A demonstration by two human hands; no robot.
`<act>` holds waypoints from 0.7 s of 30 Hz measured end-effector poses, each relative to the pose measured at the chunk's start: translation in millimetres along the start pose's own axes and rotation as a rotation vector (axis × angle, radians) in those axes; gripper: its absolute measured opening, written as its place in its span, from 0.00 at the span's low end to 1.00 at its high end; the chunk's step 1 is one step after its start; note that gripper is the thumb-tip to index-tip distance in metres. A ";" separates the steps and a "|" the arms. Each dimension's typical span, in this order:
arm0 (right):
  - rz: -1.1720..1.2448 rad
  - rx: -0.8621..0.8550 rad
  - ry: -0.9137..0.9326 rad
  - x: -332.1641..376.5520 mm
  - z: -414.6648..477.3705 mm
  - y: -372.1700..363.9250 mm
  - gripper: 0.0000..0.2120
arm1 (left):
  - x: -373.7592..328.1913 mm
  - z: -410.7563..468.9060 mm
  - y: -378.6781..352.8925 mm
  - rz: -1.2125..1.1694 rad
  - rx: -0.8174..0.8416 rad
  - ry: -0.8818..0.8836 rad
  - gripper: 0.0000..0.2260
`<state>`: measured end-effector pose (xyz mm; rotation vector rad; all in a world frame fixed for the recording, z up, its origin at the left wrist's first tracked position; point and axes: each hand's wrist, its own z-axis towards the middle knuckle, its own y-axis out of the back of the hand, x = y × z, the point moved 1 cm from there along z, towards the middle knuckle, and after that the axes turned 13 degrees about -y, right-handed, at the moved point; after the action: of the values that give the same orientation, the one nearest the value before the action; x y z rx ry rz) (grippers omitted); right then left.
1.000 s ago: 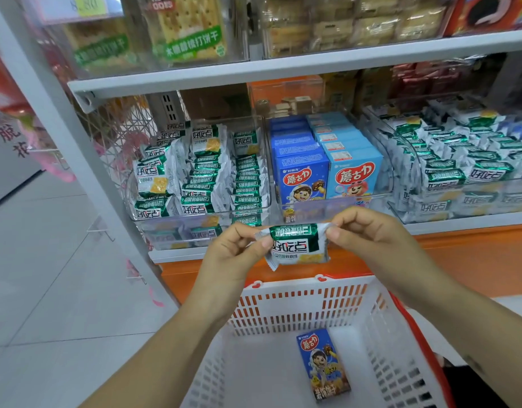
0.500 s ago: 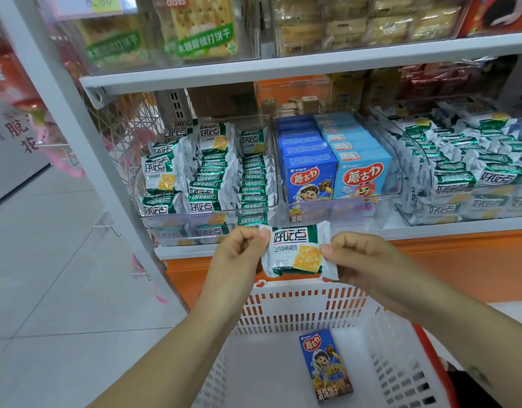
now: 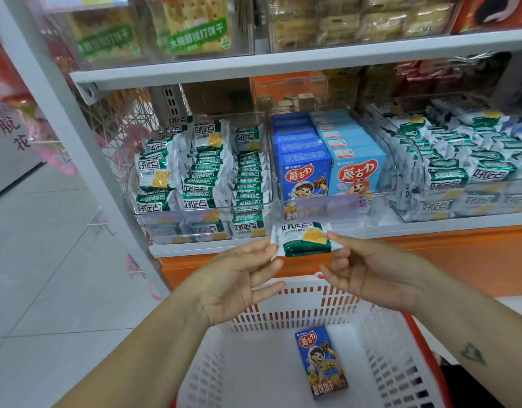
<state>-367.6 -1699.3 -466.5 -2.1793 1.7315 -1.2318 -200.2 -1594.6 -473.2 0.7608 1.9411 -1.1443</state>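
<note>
Shelf point(image 3: 283, 66) holds 3 clear bins of snacks. White basket point(image 3: 312, 307) stands below. Left hand point(image 3: 236, 284) and right hand point(image 3: 377, 278) hover above its far rim. 1 blue box point(image 3: 321, 360) lies on the basket floor. Green-white cracker packet point(image 3: 303, 240) is level between the hands, 1 end pinched by each.

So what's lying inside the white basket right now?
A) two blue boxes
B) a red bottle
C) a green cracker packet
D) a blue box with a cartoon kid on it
D: one blue box lies on the floor of the basket, while the green packet is up above it, pinched between the left hand and the right hand.
</note>
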 end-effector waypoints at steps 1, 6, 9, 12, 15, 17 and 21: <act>0.028 0.001 -0.022 0.5 -0.8 -0.2 0.05 | -0.4 -0.4 0.0 -0.009 0.006 0.010 0.13; -0.012 0.005 -0.017 4.1 -0.4 -0.3 0.04 | -2.0 -1.5 -1.3 0.046 0.020 -0.024 0.17; -0.352 -0.046 0.144 7.0 1.6 5.8 0.08 | -5.3 -3.6 0.4 0.471 0.051 -0.215 0.17; -0.446 -0.050 0.261 8.4 1.9 7.0 0.06 | -6.5 -6.2 0.2 0.753 0.060 -0.411 0.12; -0.405 -0.012 0.284 8.0 0.8 4.7 0.09 | -6.0 -8.3 -3.4 0.696 0.025 -0.481 0.05; -0.455 -0.031 0.317 5.7 0.3 2.8 0.13 | -3.9 -5.9 -3.9 0.644 0.003 -0.471 0.07; -0.653 -0.173 0.427 1.6 -1.4 0.3 0.13 | -1.7 -2.0 -4.7 0.502 -0.034 -0.468 0.09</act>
<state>-368.7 -1700.2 -464.9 -2.8895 1.2945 -1.8585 -203.6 -1595.0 -469.0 0.8155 1.2827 -0.8772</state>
